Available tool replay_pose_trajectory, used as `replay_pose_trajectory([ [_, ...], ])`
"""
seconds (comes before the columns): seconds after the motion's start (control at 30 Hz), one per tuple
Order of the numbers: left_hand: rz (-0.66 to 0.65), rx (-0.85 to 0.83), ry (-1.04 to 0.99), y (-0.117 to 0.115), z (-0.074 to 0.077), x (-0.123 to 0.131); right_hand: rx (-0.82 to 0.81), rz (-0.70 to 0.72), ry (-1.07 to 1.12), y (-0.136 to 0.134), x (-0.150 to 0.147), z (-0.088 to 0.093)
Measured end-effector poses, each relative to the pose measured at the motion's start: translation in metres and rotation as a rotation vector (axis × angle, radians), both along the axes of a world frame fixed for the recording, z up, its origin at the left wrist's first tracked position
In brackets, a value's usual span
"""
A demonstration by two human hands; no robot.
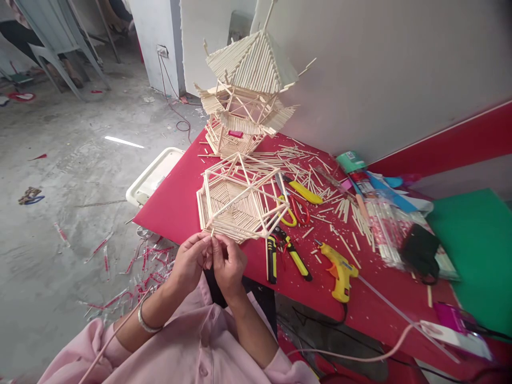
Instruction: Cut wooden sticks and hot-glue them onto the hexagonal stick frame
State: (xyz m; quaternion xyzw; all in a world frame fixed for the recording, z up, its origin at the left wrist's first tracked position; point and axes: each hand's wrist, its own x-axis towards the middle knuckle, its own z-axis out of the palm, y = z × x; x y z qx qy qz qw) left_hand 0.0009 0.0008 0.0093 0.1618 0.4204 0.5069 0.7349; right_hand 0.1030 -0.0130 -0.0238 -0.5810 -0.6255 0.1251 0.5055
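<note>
My left hand [191,262] and my right hand [229,264] meet at the table's front edge, fingertips pinched together. Between them pokes the pale tip of a small wooden stick [212,232]; the rest is hidden by my fingers. Just beyond my fingertips rests a hexagonal stick framework [234,201], with open struts above a base of closely laid sticks. Whether my fingers touch it, I cannot tell. Behind it rises a tiered pagoda model [252,69] made of the same sticks, with sloping roofs.
On the red tabletop [172,205] lie yellow-handled scissors [288,210], black-and-yellow pliers [294,256], a yellow glue gun [340,272] and a yellow utility knife [306,191]. Loose sticks [296,160] scatter behind. Bagged sticks [388,229] lie at right. Plastic wrappers [148,272] litter the floor.
</note>
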Motion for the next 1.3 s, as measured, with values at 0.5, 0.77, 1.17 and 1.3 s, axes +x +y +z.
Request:
replay_pose_trajectory([
  [0.5,-0.004,0.008,-0.006,-0.0009,-0.0033,0.0002,-0.013,0.01,-0.002,-0.0002,0.0007,0.0015],
  [0.77,-0.005,-0.003,-0.014,0.0001,-0.0032,-0.0003,-0.018,0.004,-0.009,-0.0003,0.0,0.0014],
  [1.17,-0.002,0.021,-0.016,-0.0022,-0.0029,0.0,-0.029,0.0,0.036,-0.0028,0.0025,-0.0018],
  [1.3,0.005,0.031,0.006,-0.0031,-0.0023,0.0007,-0.058,-0.021,0.078,-0.0034,0.0028,-0.0033],
])
